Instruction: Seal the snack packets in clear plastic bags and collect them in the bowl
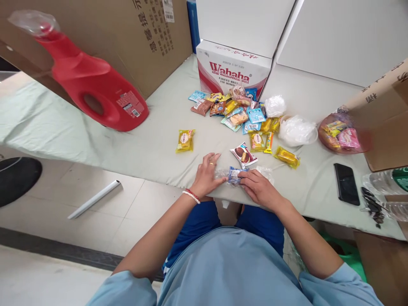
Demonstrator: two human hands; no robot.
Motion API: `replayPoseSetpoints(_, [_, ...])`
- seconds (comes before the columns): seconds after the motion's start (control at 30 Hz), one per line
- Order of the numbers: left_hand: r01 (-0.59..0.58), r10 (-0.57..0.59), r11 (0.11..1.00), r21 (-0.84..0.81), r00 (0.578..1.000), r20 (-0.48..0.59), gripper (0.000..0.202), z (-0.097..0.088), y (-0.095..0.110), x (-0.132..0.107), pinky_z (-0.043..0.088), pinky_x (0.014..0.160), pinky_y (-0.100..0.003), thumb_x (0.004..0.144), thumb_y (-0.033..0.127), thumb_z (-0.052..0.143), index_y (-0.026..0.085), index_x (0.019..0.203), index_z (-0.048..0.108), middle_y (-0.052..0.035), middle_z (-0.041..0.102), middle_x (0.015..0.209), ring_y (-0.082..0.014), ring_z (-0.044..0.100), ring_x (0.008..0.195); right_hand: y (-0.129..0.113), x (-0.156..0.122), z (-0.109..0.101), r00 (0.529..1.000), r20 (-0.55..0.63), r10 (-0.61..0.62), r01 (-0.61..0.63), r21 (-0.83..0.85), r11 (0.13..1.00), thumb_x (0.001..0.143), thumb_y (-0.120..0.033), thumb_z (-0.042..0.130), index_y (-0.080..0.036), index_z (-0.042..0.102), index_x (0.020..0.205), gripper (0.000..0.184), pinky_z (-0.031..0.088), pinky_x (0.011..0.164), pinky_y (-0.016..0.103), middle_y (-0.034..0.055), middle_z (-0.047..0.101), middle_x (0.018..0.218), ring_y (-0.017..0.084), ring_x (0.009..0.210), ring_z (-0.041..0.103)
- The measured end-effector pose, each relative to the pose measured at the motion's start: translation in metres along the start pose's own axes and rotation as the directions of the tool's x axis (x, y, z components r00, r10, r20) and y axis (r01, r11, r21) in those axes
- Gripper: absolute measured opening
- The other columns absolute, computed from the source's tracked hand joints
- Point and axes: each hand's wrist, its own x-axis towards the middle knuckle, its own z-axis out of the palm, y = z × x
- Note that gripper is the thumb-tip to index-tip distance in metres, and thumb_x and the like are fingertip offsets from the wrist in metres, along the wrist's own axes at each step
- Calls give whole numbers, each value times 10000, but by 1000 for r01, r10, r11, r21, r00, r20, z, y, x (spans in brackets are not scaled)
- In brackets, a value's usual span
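Note:
A small blue wrapped snack packet (234,175) lies on a piece of clear plastic (265,172) near the table's front edge. My right hand (259,189) has its fingers closed on the packet's right side. Left of it, my left hand (206,175) rests on the cloth with fingers apart, its thumb reaching to the plastic beside the packet. Just beyond lies a brown-and-white cake packet (244,155). Farther left is a yellow snack packet (185,141), apart from the others. Another yellow packet (287,157) sits to the right of my right hand.
A pile of mixed snacks (237,117) lies before the Wahaha carton (232,70). White plastic bags (298,130) and a red mesh bag of snacks (341,134) are at right, near a phone (347,183) and keys (372,204). A red jug (95,89) stands left.

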Motion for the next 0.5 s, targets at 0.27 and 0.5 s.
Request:
replayPoseSetpoints(0.27, [85, -74, 977, -195, 995, 60, 38, -19, 12, -16, 524, 905, -373, 823, 230, 682, 205, 846, 665, -62, 673, 1074, -219, 644, 990, -4, -5, 12, 998, -60, 36, -37, -21, 999, 1026, -189, 548, -227, 615, 1415, 396, 543, 1004, 476, 131, 645, 1373, 274, 1152, 576])
replayPoseSetpoints(0.5, [162, -141, 850, -501, 987, 81, 127, 5, 64, -17, 550, 779, -298, 919, 287, 618, 194, 956, 695, -27, 710, 910, -172, 676, 838, -8, -9, 20, 991, -99, 94, -89, 52, 995, 1013, -148, 517, -233, 635, 1407, 420, 523, 1073, 524, 136, 643, 1417, 282, 1252, 569])
